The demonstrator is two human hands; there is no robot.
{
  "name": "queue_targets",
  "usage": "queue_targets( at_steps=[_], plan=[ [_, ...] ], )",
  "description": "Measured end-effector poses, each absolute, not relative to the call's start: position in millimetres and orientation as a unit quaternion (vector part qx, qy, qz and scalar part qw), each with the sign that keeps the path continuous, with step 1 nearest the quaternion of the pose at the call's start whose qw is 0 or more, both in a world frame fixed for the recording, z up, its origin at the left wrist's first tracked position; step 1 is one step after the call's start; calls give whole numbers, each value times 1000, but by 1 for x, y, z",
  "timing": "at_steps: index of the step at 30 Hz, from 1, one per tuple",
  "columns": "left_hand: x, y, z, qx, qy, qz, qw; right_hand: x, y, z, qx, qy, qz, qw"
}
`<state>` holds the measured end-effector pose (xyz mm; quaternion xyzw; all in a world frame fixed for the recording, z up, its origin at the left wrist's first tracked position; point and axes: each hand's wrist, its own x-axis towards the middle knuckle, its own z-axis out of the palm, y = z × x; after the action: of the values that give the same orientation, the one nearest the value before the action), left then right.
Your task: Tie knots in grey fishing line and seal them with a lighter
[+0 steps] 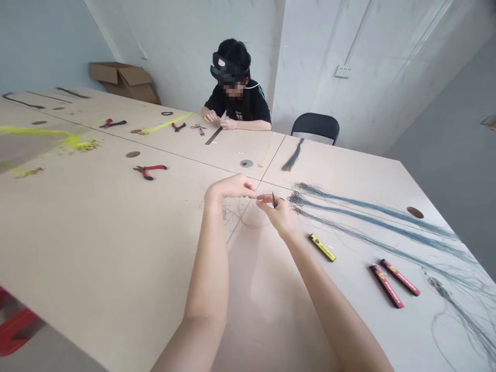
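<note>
Dark slim implement stands pinched between thumb and forefinger of our right hand, grip closed on it. Our left hand meets it with fingertips pressed together; any strand held there is too fine to confirm. Loose fine strands lie on the counter beneath. Toward its right edge, three long grey-blue strand bundles lie laid out, apparently done; a shorter bundle lies beyond. Yellow packet and two red packets nearby: lettering unreadable. Far edge: a co-worker's hands work together.
</note>
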<state>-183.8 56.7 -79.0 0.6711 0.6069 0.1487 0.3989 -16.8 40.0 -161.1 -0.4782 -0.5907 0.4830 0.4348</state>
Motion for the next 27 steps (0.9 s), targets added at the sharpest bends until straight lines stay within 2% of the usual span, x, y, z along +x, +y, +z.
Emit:
queue_targets(
  at_steps=[12, 19, 22, 27],
  plan=[
    [-180, 58, -81, 656, 635, 133, 384, -9, 41, -151, -483, -587, 473, 447],
    [-184, 61, -83, 634, 682, 143, 335, -2, 41, -145, -518, -582, 436, 450],
    [-179, 54, -68, 638, 680, 224, 282, 11, 47, -132, -524, -578, 433, 452],
    [-152, 13, -11, 653, 551, 494, 161, 54, 35, -71, -527, -553, 408, 501]
  ],
)
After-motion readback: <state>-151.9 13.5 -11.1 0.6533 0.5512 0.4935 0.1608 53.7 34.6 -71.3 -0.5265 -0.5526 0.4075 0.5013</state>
